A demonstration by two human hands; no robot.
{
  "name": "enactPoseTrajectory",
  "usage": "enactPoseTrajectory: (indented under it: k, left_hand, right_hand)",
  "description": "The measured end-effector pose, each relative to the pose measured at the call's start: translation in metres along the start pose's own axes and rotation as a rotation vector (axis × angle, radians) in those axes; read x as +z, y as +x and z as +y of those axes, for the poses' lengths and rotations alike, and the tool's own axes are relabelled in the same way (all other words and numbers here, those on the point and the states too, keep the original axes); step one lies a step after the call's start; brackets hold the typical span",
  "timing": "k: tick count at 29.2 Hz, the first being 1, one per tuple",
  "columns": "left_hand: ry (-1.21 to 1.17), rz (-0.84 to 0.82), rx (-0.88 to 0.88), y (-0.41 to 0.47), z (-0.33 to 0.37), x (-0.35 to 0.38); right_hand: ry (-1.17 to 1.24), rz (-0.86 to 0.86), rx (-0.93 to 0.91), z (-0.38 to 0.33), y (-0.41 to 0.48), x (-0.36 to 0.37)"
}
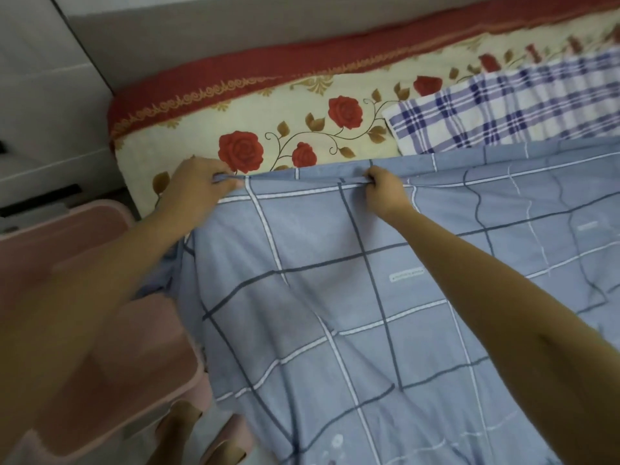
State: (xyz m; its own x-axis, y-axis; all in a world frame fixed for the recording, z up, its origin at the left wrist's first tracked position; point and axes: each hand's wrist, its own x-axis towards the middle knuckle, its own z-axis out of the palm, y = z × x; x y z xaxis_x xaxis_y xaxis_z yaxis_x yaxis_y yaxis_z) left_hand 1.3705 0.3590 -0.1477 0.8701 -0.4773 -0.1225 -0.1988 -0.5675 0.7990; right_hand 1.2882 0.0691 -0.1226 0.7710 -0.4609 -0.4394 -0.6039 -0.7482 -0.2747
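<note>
Hands of a person reach forward over a bed and both hold the far edge of the blue checked sheet (335, 280). The left hand (198, 186) has its fingers curled around the corner of this sheet and pinches the hem there, at the left end of the edge. The right hand (382, 189) is also closed on the hem, with the fingers folded over the cloth, a little more to the right along the same edge. Between the two hands the hem is pulled into a nearly straight line.

The blue checked sheet has white and dark lines in a grid. It lies spread over the near part of the bed and covers most of the lower right side of the view; its left side hangs down at the edge of the bed. A small white label (406, 274) is on the sheet, below the right forearm.

Beyond the held edge lies the rose bedspread (285, 102), cream with red roses and a red border. On it, at the right, rests a plaid cloth (503, 109) in white and purple, just beside the sheet's edge. At the lower left stands a pink container (100, 313), next to the bed.
</note>
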Motion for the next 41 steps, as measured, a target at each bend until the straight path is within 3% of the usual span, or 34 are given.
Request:
enactPoseTrajectory:
  k: [4, 8, 11, 13, 18, 23, 28, 32, 37, 41]
  left_hand:
    - [0.137, -0.092, -0.073, 0.004, -0.028, 0.014]
    - [0.334, 0.092, 0.025, -0.007, -0.038, 0.018]
    - [0.380, 0.074, 0.042, -0.015, -0.044, 0.016]
    - [0.422, 0.040, 0.055, -0.019, -0.047, 0.016]
    - [0.242, 0.104, 0.087, -0.009, -0.044, 0.006]
    - [0.282, 0.052, 0.062, -0.010, -0.051, 0.004]
    - [0.361, 0.073, 0.010, -0.009, -0.046, 0.003]
    - [0.250, 0.050, -0.047, -0.019, -0.049, 0.000]
    - [-0.001, -0.044, -0.198, -0.054, -0.057, -0.009]
    - [-0.004, -0.161, -0.306, -0.090, -0.087, -0.011]
  right_hand:
    - [0.031, -0.077, 0.051, -0.016, 0.025, 0.013]
    - [0.098, -0.073, -0.031, -0.030, 0.029, 0.024]
    - [0.194, -0.247, -0.106, -0.042, 0.026, 0.031]
    - [0.100, -0.326, -0.157, -0.051, 0.023, 0.037]
    - [0.124, -0.017, -0.278, -0.079, 0.032, 0.037]
    - [0.018, -0.132, -0.295, -0.075, 0.038, 0.050]
    - [-0.008, -0.093, -0.307, -0.064, 0.034, 0.046]
    - [-0.039, -0.024, -0.221, -0.047, 0.030, 0.035]
    - [0.082, -0.228, -0.455, -0.068, 0.003, 0.059]
    - [0.109, -0.296, -0.546, -0.114, -0.013, 0.095]
